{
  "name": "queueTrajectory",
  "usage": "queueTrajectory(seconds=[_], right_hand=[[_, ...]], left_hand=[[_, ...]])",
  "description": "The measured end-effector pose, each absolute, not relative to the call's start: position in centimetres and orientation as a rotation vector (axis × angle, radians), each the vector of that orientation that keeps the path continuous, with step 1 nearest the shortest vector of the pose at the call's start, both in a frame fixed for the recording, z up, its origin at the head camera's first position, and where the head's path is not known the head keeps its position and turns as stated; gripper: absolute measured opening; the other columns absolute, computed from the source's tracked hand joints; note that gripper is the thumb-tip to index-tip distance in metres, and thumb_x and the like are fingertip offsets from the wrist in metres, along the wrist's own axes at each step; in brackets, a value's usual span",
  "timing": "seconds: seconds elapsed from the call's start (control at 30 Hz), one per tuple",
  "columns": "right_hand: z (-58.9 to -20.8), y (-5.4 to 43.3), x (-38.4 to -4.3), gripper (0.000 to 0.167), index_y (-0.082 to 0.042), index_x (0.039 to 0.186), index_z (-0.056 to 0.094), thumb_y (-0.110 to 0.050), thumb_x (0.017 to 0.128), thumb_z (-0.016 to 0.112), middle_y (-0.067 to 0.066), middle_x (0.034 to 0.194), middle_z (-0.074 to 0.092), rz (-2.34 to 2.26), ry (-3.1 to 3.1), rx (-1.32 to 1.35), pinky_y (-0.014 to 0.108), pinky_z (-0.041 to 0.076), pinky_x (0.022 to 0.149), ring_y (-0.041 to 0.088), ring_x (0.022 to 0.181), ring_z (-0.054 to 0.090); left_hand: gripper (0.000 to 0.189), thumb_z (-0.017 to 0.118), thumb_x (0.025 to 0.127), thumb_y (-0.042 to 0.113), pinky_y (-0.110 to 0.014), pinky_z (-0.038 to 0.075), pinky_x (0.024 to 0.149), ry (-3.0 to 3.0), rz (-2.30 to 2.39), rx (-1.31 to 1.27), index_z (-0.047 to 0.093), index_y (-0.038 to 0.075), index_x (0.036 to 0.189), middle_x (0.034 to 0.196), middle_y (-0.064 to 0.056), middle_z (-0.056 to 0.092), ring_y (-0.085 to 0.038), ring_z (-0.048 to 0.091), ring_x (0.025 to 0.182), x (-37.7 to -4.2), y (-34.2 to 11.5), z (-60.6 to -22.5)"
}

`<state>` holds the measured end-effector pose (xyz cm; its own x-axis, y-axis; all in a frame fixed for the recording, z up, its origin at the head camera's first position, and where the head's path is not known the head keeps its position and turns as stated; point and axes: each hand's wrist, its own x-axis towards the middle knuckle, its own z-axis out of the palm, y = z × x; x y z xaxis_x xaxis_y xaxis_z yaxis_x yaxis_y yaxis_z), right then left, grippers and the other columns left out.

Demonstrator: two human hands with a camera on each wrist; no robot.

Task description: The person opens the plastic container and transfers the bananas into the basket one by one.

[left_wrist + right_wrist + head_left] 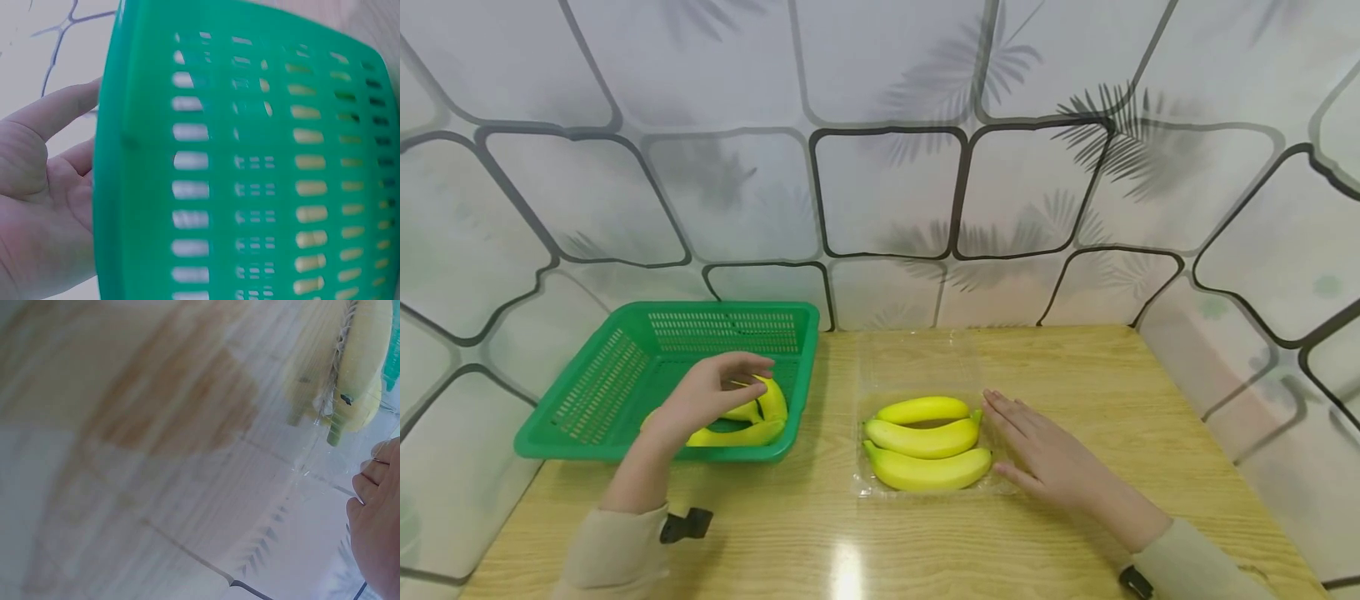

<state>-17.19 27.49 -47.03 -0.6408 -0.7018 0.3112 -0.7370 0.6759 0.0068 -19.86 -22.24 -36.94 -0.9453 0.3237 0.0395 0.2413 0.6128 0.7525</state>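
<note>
Fingers (749, 361) loosely curved and empty, lower your left hand (711, 393) onto a banana (772, 402) in the green basket (737, 454), letting your straight-fingered right hand (1051, 457) steady the clear container (917, 362).

It's looking like some enclosed indoor workspace, exact kind unclear; pale walls (887, 192) printed with dark rounded outlines (960, 192) and grey palm fronds (1105, 137) are surrounding a yellowish wood-grain table (1060, 367).

Basket (662, 379) L of box (917, 362) w/ 3 bananas (922, 439), both on tbl (775, 533)
</note>
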Motion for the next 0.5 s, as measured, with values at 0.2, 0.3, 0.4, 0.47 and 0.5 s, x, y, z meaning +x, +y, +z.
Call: queueTrajectory(seconds=[0.2, 0.3, 0.4, 0.47, 0.5], right_hand=[[-47.1, 27.6, -17.2, 0.077, 0.003, 0.163, 0.035, -0.042, 0.106, 0.061, 0.023, 0.169, 0.038, 0.156, -2.606, 1.136, 0.019, -0.002, 0.134, 0.036, 0.154, 0.042], [-47.1, 27.6, -17.2, 0.078, 0.003, 0.163, 0.034, -0.041, 0.106, 0.062, 0.023, 0.169, 0.038, 0.159, -2.614, 1.134, 0.019, -0.003, 0.134, 0.036, 0.154, 0.042], [-47.2, 27.6, -17.2, 0.078, 0.003, 0.163, 0.035, -0.041, 0.105, 0.063, 0.023, 0.169, 0.038, 0.164, -2.613, 1.136, 0.018, -0.005, 0.133, 0.037, 0.154, 0.042], [-47.2, 27.6, -17.2, 0.077, 0.003, 0.163, 0.035, -0.041, 0.106, 0.062, 0.024, 0.168, 0.038, 0.164, -2.609, 1.139, 0.018, -0.005, 0.133, 0.038, 0.153, 0.043], [-47.3, 27.6, -17.3, 0.077, 0.004, 0.162, 0.035, -0.042, 0.106, 0.062, 0.024, 0.168, 0.038, 0.163, -2.606, 1.140, 0.018, -0.005, 0.133, 0.038, 0.153, 0.043]], left_hand=[[0.037, 0.068, 0.104, 0.012, -0.043, 0.061, 0.100, 2.702, 1.264, 0.547, 0.065, -0.002, 0.139, 0.131, -0.022, 0.072, -0.034, 0.070, 0.116, -19.8, -20.4, -36.6], [0.037, 0.069, 0.103, 0.011, -0.046, 0.061, 0.100, 2.687, 1.279, 0.574, 0.066, -0.002, 0.138, 0.130, -0.021, 0.073, -0.033, 0.071, 0.115, -19.9, -19.5, -36.6], [0.036, 0.070, 0.103, 0.011, -0.048, 0.061, 0.100, 2.670, 1.281, 0.604, 0.067, -0.002, 0.136, 0.128, -0.020, 0.074, -0.032, 0.071, 0.113, -20.0, -18.6, -36.8], [0.035, 0.070, 0.103, 0.010, -0.048, 0.060, 0.101, 2.661, 1.268, 0.620, 0.067, -0.001, 0.136, 0.128, -0.021, 0.073, -0.033, 0.071, 0.113, -20.1, -17.9, -37.0], [0.035, 0.070, 0.103, 0.010, -0.048, 0.060, 0.101, 2.655, 1.263, 0.623, 0.067, -0.001, 0.135, 0.128, -0.021, 0.073, -0.033, 0.071, 0.113, -20.1, -17.6, -37.2]])
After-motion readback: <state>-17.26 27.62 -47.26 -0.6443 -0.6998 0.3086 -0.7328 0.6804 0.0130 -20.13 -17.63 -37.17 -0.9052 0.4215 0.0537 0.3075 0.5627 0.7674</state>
